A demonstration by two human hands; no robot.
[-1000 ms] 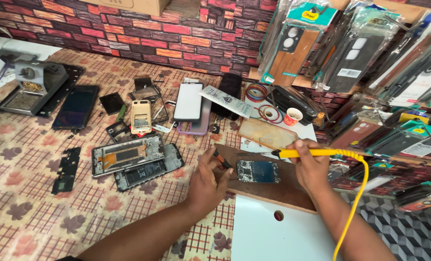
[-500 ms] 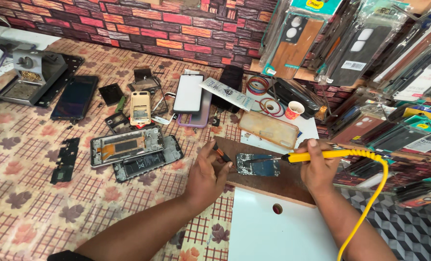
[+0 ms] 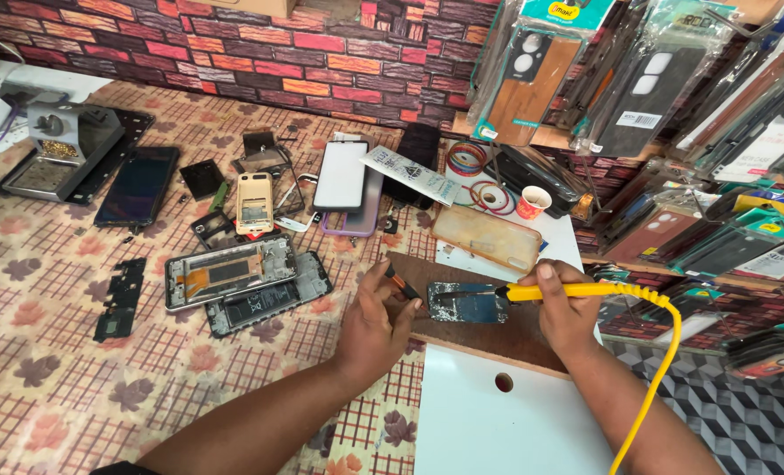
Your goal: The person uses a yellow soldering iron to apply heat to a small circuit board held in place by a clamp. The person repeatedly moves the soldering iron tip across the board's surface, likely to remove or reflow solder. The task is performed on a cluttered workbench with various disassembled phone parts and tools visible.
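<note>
My right hand grips a yellow soldering iron whose tip rests on a small dark circuit board. The board lies on a brown wooden board. My left hand pinches a thin tool with an orange-and-black handle, held at the circuit board's left edge. The iron's yellow cord runs down to the right past my forearm.
Opened phone frames and a battery-side frame lie left of my hands. Further back are a dark screen, a white phone, a clear case, a small cup. Packaged cases hang at right. A white panel lies below.
The view has shifted slightly. Both hands stay at the circuit board, the iron's tip still on it, with the left hand's tool held closer to the board's left edge.
</note>
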